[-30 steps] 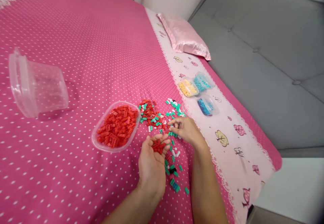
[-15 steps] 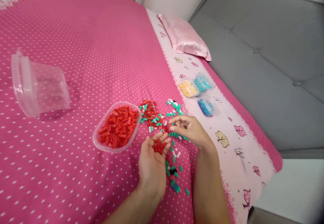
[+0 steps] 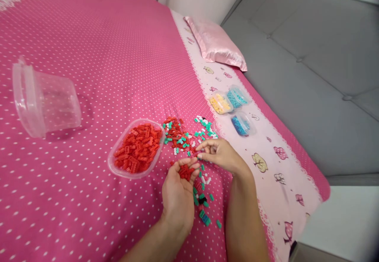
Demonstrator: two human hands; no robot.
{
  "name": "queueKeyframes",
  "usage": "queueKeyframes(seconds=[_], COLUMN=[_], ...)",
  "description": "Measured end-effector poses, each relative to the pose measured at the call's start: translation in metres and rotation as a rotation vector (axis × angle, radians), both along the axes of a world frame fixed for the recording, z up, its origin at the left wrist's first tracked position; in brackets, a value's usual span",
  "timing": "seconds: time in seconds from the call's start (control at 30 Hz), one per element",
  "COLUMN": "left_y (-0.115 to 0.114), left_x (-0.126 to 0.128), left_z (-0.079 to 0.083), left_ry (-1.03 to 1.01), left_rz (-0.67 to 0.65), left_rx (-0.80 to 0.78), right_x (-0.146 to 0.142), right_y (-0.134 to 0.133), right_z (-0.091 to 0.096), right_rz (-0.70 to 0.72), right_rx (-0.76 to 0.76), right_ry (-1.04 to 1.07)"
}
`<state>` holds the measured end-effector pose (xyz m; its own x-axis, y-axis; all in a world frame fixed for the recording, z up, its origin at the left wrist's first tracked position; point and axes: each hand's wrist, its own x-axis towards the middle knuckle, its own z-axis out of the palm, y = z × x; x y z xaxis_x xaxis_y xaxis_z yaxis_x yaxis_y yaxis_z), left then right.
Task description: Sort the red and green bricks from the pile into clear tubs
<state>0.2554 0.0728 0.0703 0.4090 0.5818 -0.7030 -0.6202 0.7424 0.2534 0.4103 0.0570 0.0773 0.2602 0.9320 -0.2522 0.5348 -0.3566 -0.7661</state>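
My left hand [image 3: 179, 195] is cupped palm up, fingers curled around several small red toy bricks [image 3: 186, 172]. Just beyond its fingertips, my right hand [image 3: 219, 153] has thumb and forefinger pinched close together, with a bit of red showing between the tips that looks like another toy brick. A mixed pile of red, green and white bricks [image 3: 177, 133] lies ahead of both hands. On the left stands a clear plastic tub [image 3: 111, 163] filled with red bricks [image 3: 137, 147]. More loose green bricks [image 3: 205, 217] are scattered beside my left wrist.
An empty clear container [image 3: 56, 102] lies on its side at the left of the pink dotted bedsheet [image 3: 103, 57]. Toward the grey headboard [image 3: 302, 72] sit small boxes of yellow bricks [image 3: 220, 103], turquoise bricks [image 3: 237, 97] and blue bricks [image 3: 241, 124]. A pink pillow [image 3: 216, 43] is behind them.
My right hand has moved slightly down and toward my left hand's fingertips. My left hand's fingers have curled a little more around the red toy bricks.
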Motion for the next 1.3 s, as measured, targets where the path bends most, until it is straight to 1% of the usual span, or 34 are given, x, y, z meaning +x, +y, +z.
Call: queueKeyframes(seconds=[0.1, 0.2, 0.3, 0.47, 0.57, 0.63, 0.73, 0.8, 0.87, 0.93, 1.0, 1.07, 1.13, 1.3], left_y=[0.000, -0.001, -0.002, -0.003, -0.003, -0.002, -0.001, -0.001, -0.001, -0.001, -0.002, -0.002, -0.003, -0.003], left_x=[0.000, -0.001, -0.001, -0.001, -0.001, -0.001, 0.000, 0.000, 0.000, 0.000, -0.001, -0.001, 0.000, 0.000], left_z=[-0.001, -0.001, -0.001, -0.003, -0.004, -0.004, -0.003, -0.002, -0.001, -0.001, -0.001, -0.001, -0.002, -0.002], left_ry=[-0.001, -0.009, -0.007, -0.005, -0.012, -0.019, -0.024, -0.025, -0.024, -0.021, -0.024, -0.027, -0.025, -0.024], left_rz=[-0.008, -0.028, -0.043, -0.042, -0.036, -0.031, -0.013, -0.009, -0.021, -0.031, -0.027, -0.023, -0.025, -0.026], left_rx=[0.015, 0.020, 0.023, 0.029, 0.020, 0.011, -0.007, -0.021, -0.034, -0.034, -0.022, -0.013, -0.015, -0.021], right_x=[0.001, 0.000, 0.000, 0.001, -0.002, -0.007, -0.015, -0.018, -0.016, -0.011, -0.006, -0.004, -0.005, -0.020], right_y=[0.001, 0.002, 0.004, 0.003, 0.002, 0.000, -0.003, -0.004, -0.003, -0.001, 0.002, 0.004, 0.006, 0.011], right_z=[-0.008, -0.011, -0.012, -0.012, -0.003, 0.008, 0.024, 0.028, 0.025, 0.016, 0.005, -0.003, -0.007, -0.006], right_rz=[0.041, 0.022, -0.002, -0.062, -0.087, -0.056, 0.060, 0.088, 0.018, -0.097, -0.167, -0.181, -0.180, -0.161], right_rx=[-0.081, -0.122, -0.132, -0.056, 0.006, 0.027, -0.002, -0.004, 0.041, 0.096, 0.105, 0.071, 0.036, -0.043], right_ry=[-0.131, -0.241, -0.272, -0.170, -0.054, 0.039, 0.159, 0.175, 0.122, 0.042, -0.046, -0.129, -0.203, -0.428])
